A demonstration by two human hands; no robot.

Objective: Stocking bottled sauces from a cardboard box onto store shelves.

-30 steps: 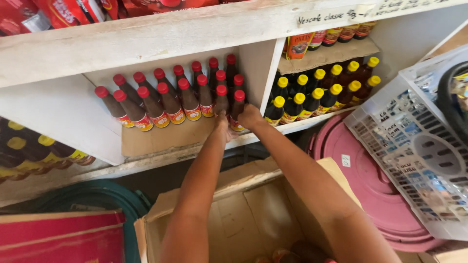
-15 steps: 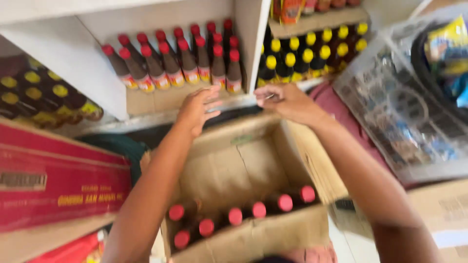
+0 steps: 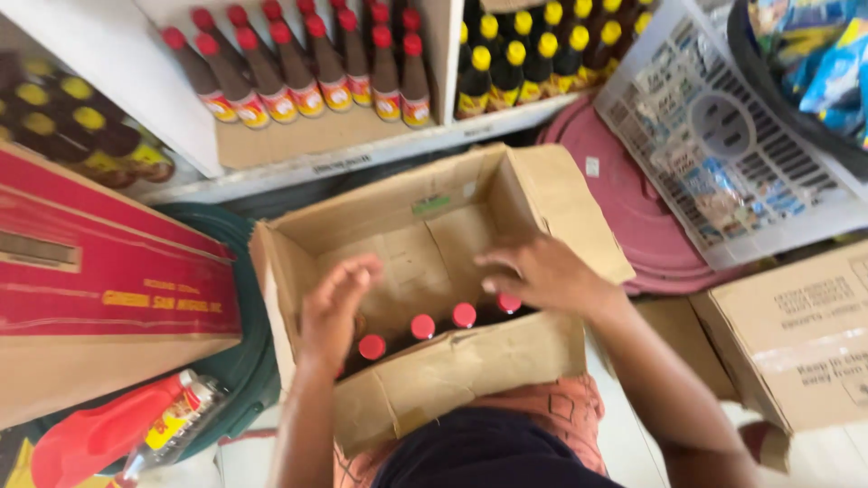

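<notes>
An open cardboard box (image 3: 533, 185) sits on my lap below a white shelf. Several dark bottles with red caps (image 3: 421, 326) stand in a row along its near side. My left hand (image 3: 336, 298) hovers over the box's left part with fingers apart, holding nothing. Over the right end of the row is my right hand (image 3: 537, 270), fingers spread and just touching the rightmost red cap. On the shelf (image 3: 344, 158) above stand more red-capped bottles (image 3: 307, 68) in rows.
Yellow-capped bottles (image 3: 524, 54) fill the shelf section to the right and another (image 3: 72, 126) at the left. A red carton (image 3: 99, 271) lies left, a pink round lid (image 3: 624, 208) and white basket (image 3: 723, 136) right, a sealed cardboard box (image 3: 796, 334) lower right.
Both hands have come down from the shelf edge into the open box, and my view has tilted down with them. The row of red-capped bottles in the box is closer now.
</notes>
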